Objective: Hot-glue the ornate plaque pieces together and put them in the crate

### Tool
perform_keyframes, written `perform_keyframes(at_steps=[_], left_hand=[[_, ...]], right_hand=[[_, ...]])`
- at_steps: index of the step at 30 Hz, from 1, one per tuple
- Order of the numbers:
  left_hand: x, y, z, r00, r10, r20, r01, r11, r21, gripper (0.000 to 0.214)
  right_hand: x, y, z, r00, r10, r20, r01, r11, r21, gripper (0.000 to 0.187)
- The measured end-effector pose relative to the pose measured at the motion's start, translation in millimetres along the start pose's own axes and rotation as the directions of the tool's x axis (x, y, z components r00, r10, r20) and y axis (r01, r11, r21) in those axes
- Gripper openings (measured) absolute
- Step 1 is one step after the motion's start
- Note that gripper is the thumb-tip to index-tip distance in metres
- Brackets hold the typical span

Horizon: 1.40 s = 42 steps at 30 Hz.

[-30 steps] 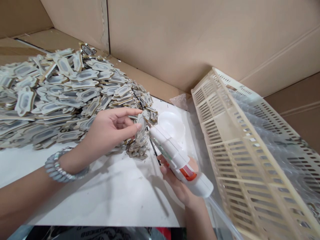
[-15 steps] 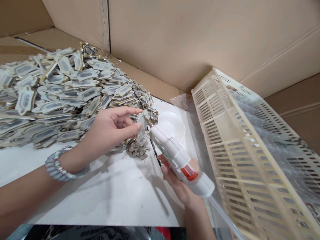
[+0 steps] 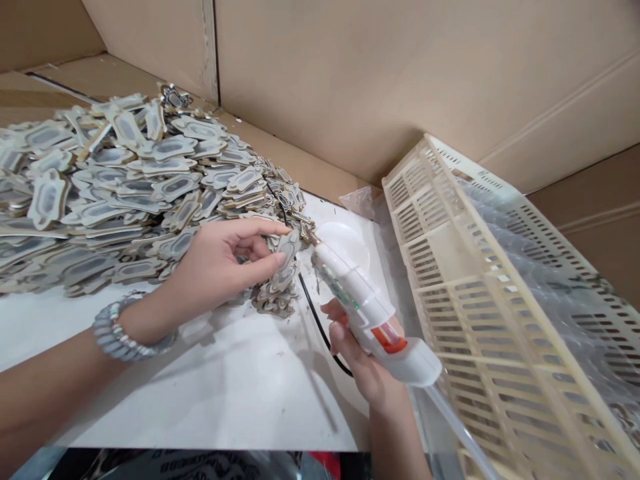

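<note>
My left hand (image 3: pixel 220 263) pinches a small ornate plaque piece (image 3: pixel 286 251) between thumb and fingers, holding it tilted just above a little stack of the same pieces (image 3: pixel 274 298). A beaded bracelet circles that wrist. My right hand (image 3: pixel 357 360) grips a white hot glue gun (image 3: pixel 373 313) with an orange trigger. The gun's nozzle points up and left and sits just right of the held piece, a small gap apart. A clear glue stick trails from the gun's back end.
A big heap of the same plaques (image 3: pixel 115 180) covers the left of the white board (image 3: pixel 225 387). A cream slatted plastic basket (image 3: pixel 480 300) lined with bubble wrap leans at the right. A white dish (image 3: pixel 345 243) lies behind the gun. Cardboard walls (image 3: pixel 375 80) enclose the back.
The glue gun has drawn back to the right, off the held piece. My left hand has lowered the piece slightly toward the small stack.
</note>
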<state>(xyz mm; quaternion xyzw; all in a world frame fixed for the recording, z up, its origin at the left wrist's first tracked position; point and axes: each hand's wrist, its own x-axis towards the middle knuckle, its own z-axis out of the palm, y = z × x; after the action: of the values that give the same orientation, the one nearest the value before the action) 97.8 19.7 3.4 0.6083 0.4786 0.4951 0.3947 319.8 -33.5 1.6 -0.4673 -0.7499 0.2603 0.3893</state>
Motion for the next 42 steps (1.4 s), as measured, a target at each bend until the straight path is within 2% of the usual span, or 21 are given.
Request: perform_keyframes(at_steps=[3, 5, 8, 11, 15, 20, 26, 39, 42], left_hand=[[1.1, 1.1, -1.1, 1.000, -0.028, -0.010, 0.028, 1.000, 0.007, 0.025], [2.2, 2.7, -2.7, 0.997, -0.058, -0.047, 0.058, 0.998, 0.009, 0.026], [3.7, 4.1, -4.9, 0.990, -0.096, -0.099, 0.095, 0.995, -0.016, 0.032], [4.4, 4.2, -5.2, 0.985, -0.104, -0.138, 0.098, 0.994, -0.045, 0.034], [4.0, 5.1, -4.6, 0.981, -0.082, -0.176, 0.069, 0.995, -0.076, 0.032], [3.6, 7.2, -6.5, 0.983, -0.069, -0.169, 0.054, 0.994, -0.093, 0.032], [2.7, 7.0, -6.0, 0.979, 0.022, -0.202, -0.019, 1.000, 0.015, 0.029], [0.3, 4.3, -6.4, 0.966, 0.120, -0.229, -0.086, 0.984, 0.154, 0.029], [-0.1, 3.5, -6.2, 0.965, 0.111, -0.237, -0.071, 0.983, 0.171, 0.031]], right_hand=[[1.0, -2.7, -0.8, 0.998, -0.052, -0.042, 0.053, 0.999, 0.010, 0.035], [1.2, -5.1, -1.3, 0.999, -0.027, -0.028, 0.028, 1.000, 0.011, 0.034], [1.9, -7.8, -1.2, 0.998, 0.029, 0.052, -0.031, 0.998, 0.050, 0.028], [3.8, -9.0, -0.6, 0.989, 0.018, 0.148, -0.028, 0.997, 0.066, 0.018], [5.5, -8.4, 1.0, 0.985, -0.014, 0.172, -0.001, 0.996, 0.091, 0.013], [5.6, -6.8, 2.1, 0.984, -0.016, 0.175, 0.002, 0.997, 0.081, 0.015], [5.7, -5.4, 1.8, 0.983, -0.023, 0.181, 0.012, 0.998, 0.063, 0.015], [6.5, -4.3, 2.9, 0.984, -0.100, 0.145, 0.096, 0.995, 0.029, 0.014], [4.4, -2.0, 1.7, 0.984, -0.094, 0.153, 0.091, 0.995, 0.030, 0.013]])
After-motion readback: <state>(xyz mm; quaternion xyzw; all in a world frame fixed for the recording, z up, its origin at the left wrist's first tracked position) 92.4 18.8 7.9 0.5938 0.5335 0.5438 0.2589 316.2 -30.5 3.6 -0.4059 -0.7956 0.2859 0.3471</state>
